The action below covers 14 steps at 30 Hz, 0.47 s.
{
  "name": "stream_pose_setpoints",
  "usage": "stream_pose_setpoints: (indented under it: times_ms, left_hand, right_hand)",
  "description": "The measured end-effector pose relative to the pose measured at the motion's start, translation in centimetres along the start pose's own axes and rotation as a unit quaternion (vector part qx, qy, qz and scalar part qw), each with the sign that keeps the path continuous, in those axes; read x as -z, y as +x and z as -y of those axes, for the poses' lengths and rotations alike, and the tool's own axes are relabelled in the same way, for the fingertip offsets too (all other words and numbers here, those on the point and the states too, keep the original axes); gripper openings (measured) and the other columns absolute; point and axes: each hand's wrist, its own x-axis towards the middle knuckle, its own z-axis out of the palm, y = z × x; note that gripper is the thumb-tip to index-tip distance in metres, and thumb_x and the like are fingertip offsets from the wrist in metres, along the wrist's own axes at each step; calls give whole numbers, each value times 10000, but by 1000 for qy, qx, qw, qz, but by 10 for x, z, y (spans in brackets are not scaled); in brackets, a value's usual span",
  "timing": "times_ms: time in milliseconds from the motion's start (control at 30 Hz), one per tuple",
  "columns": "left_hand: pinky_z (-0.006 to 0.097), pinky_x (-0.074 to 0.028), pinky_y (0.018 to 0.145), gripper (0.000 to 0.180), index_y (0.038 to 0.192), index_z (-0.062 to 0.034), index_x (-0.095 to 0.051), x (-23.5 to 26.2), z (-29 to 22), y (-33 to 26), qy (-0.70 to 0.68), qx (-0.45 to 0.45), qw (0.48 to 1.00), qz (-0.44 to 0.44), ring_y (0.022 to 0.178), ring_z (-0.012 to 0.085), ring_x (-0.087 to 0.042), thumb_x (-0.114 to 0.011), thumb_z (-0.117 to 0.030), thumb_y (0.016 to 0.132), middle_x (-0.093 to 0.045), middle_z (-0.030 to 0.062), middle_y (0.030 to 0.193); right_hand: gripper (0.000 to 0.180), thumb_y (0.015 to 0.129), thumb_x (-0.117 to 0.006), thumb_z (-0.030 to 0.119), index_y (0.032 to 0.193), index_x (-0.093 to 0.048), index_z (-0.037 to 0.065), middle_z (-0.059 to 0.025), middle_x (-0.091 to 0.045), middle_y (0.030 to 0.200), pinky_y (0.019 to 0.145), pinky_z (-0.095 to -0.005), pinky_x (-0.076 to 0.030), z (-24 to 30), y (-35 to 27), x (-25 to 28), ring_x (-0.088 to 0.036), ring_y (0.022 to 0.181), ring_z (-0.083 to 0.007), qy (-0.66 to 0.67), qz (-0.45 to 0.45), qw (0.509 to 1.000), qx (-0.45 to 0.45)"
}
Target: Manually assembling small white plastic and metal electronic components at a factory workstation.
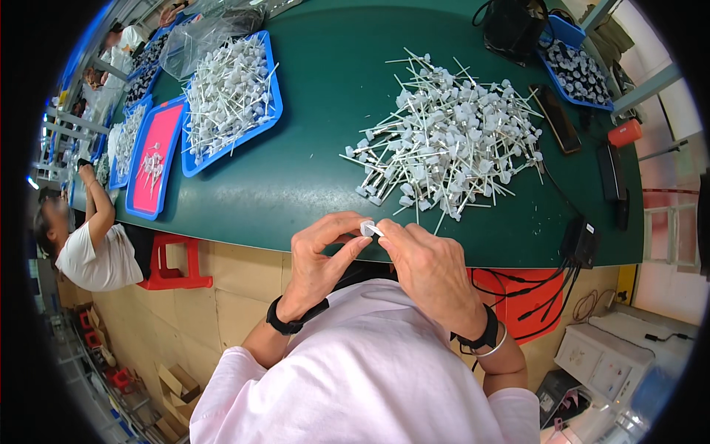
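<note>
Just above the table's front edge, my left hand (327,248) pinches the rounded head of a small white plastic piece (369,229) between thumb and fingers. My right hand (429,260) is closed on the same piece from the other side, at its narrow white end. The two hands' fingertips nearly meet around it, so much of it is hidden. Beyond my hands, a large heap of white stemmed pieces (462,133) lies loose on the green table (318,96). Their heads are whitish and their stems thin.
At the left stand a blue tray (278,111) full of similar pieces and a pink-lined tray (159,129) holding a few. A phone (555,118), a black box (579,241) with cables and a tray of dark parts (577,72) lie right. A co-worker (100,248) sits left.
</note>
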Motion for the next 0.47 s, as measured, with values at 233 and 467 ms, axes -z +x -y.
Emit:
stream_pose_setpoints:
  times_ms: [233,467]
  left_hand:
    - [279,-566,765,222,1036,7,-712,-1,-6,-1,121,-40,992,-19,877,179,-680,-714,34,816,-699,130,1029]
    - [283,-566,775,228,1049,-8,-715,6,-1,1,75,-28,997,14,872,205,-686,-718,16,822,-693,121,1079]
  right_hand:
    - [169,943,-592,157,1079,-600,57,-106,-557,669,442,-385,-462,2,0,1,-600,517,-291,-21,-4,1000,7]
    - [142,936,-603,163,1056,-612,87,-130,-654,729,502,-445,-477,-16,6,4,-637,594,-348,152,70,985,-34]
